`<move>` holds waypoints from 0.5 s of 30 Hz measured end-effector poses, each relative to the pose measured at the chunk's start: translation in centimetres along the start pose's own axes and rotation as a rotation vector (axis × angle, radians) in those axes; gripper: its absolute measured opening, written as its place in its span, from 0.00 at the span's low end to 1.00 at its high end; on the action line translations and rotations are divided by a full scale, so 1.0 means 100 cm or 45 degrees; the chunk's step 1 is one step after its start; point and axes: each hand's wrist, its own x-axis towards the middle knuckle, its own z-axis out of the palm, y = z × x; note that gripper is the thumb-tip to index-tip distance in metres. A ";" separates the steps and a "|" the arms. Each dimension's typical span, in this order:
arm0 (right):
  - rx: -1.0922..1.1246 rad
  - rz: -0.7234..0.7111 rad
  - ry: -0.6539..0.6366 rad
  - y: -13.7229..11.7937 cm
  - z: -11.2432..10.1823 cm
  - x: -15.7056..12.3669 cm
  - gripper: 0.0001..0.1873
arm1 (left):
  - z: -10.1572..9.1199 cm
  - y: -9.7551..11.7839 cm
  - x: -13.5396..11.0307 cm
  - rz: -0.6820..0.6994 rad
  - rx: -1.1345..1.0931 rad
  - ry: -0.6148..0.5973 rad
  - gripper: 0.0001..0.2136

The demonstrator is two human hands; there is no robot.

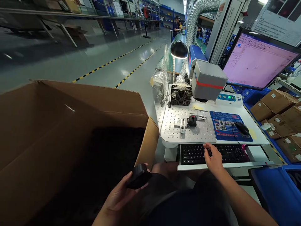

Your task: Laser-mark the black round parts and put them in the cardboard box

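Note:
My left hand (122, 192) is closed around a small black plastic part (139, 176), held beside the near right corner of a big cardboard box (147, 141). Over the black keyboard (194, 153) on the pull-out tray, my right hand (213, 158) has its fingers apart and grips nothing; whether a fingertip touches a key I cannot tell. On the perforated metal plate (164, 125) behind the keyboard, another black part (192, 121) sits against metal brackets (182, 125), with a small red light spot on top.
A grey machine head (209, 81) overhangs the plate, near a round fan (181, 95) and a lamp (179, 49). To the right are a mouse (242, 128) on a blue mat (217, 121), a monitor (261, 59), stacked cartons (279, 100) and a blue bin (272, 188). People (176, 25) stand far back.

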 end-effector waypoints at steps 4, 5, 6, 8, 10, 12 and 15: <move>0.029 0.037 0.011 -0.007 0.018 0.055 0.19 | 0.000 0.002 -0.002 0.006 -0.028 -0.040 0.18; 0.028 0.064 0.005 -0.010 0.023 0.068 0.22 | 0.001 0.003 -0.003 0.009 -0.034 -0.042 0.18; 0.023 0.098 -0.005 -0.013 0.029 0.082 0.26 | 0.002 0.003 -0.003 0.010 -0.040 -0.043 0.18; 0.000 0.173 -0.033 -0.019 0.040 0.105 0.37 | 0.006 0.004 -0.006 0.010 -0.058 -0.052 0.19; -0.039 0.237 -0.065 -0.026 0.049 0.125 0.43 | 0.011 0.005 -0.009 0.000 -0.080 -0.065 0.19; -0.089 0.287 -0.087 -0.034 0.057 0.141 0.45 | 0.017 0.006 -0.012 0.005 -0.099 -0.043 0.19; -0.156 0.348 -0.107 -0.043 0.066 0.157 0.46 | 0.026 0.006 -0.018 0.031 -0.093 0.033 0.19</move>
